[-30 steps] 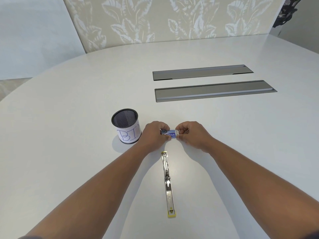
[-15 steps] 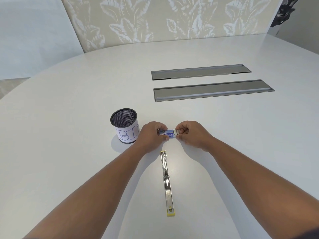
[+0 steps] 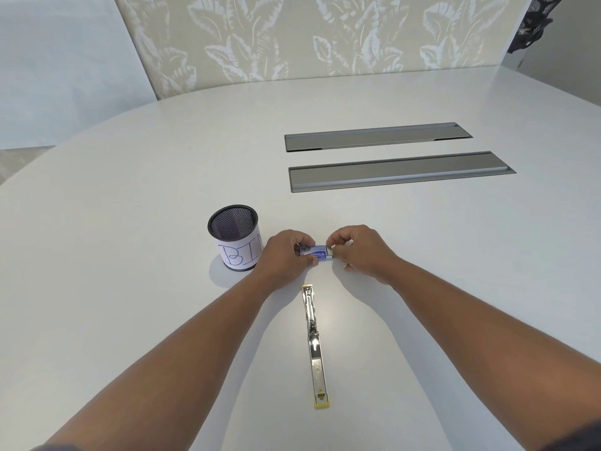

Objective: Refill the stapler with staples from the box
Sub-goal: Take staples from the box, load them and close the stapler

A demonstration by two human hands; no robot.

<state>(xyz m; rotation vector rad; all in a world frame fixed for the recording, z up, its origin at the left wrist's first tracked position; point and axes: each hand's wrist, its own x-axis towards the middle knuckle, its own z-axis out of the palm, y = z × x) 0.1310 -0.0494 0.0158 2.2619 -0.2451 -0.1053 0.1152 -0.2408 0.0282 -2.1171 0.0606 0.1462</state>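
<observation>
A small blue staple box point(image 3: 317, 253) sits on the white table point(image 3: 130, 288), held between both hands. My left hand point(image 3: 285, 255) grips its left end with curled fingers. My right hand point(image 3: 359, 252) pinches its right end, where a pale inner edge shows. The stapler point(image 3: 314, 345) lies folded out flat, metal parts up, pointing away from me, with a yellow tip at its near end. It lies just in front of the hands, touched by neither.
A black mesh cup point(image 3: 234, 237) with a paper label reading "BIN" stands just left of my left hand. Two long grey cable hatches point(image 3: 400, 172) are set into the table further back. A leaf-patterned panel stands behind the table.
Both hands stay on the box. The box has shifted slightly to the left between them, and my right fingers now pinch its right end.
</observation>
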